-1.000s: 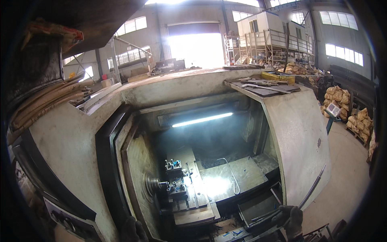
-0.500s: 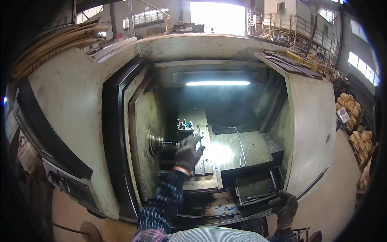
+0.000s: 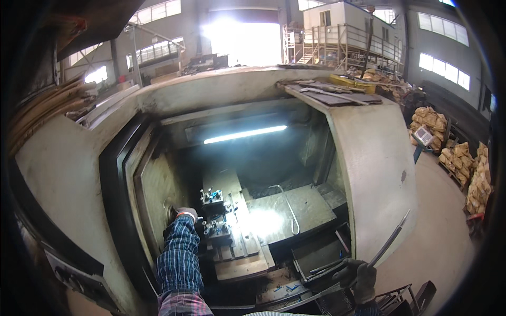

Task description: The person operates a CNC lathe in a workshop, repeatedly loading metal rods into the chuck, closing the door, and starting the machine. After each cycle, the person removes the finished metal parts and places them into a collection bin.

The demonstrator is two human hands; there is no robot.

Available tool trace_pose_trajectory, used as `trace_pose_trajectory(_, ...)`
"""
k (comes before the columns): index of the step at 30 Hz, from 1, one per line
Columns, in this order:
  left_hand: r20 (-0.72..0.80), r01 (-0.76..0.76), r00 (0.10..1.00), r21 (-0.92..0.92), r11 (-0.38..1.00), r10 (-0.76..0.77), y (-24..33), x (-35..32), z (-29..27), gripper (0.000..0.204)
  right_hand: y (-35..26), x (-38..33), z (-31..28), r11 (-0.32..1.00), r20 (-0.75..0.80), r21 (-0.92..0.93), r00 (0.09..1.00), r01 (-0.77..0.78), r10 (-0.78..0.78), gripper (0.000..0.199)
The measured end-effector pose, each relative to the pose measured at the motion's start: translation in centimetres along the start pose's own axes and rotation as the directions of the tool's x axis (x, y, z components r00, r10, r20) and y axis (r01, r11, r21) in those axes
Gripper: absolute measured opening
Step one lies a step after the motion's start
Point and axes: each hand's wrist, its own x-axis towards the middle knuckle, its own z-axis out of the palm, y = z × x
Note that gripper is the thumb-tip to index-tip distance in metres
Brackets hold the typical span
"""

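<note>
My left hand (image 3: pixel 187 213), gloved and with an orange band at the wrist, is at the lathe's round spindle nose (image 3: pixel 169 211). Its fingers are mostly hidden, so their grip does not show. Just right of that hand is the tool post (image 3: pixel 215 224), with several bolts and bits of blue on it. My right hand (image 3: pixel 358 276), in a dark glove, is closed around a thin metal rod (image 3: pixel 389 242) outside the opening at the lower right. The rod slants up to the right, ending in a narrow tip.
A bent white hook-shaped rod (image 3: pixel 289 208) lies on the metal cover (image 3: pixel 316 208). Below it is a dark tray (image 3: pixel 316 255). The machine's pale housing (image 3: pixel 377 174) borders the opening at right. Wrapped bundles (image 3: pixel 429 124) stand on the floor beyond. A lamp (image 3: pixel 245 134) glows inside.
My left hand has moved left from above the tool post to the spindle. My right hand still holds the rod. The view has shifted, and the tool post is now uncovered.
</note>
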Motion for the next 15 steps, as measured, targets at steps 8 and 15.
trace_pose_trajectory(8,-0.222,-0.47,0.871,-0.118,0.875,0.438,13.4,-3.4,-11.7,0.035,1.5,0.3,0.8,0.989,-0.02,0.148,1.0,0.019,-0.016,0.053)
trace_pose_trajectory(15,-0.899,-0.584,0.344,0.022,0.811,0.272,19.2,-17.6,-19.7,0.024,1.8,0.1,0.0,0.979,-0.078,-0.084,0.979,0.184,-0.191,0.049)
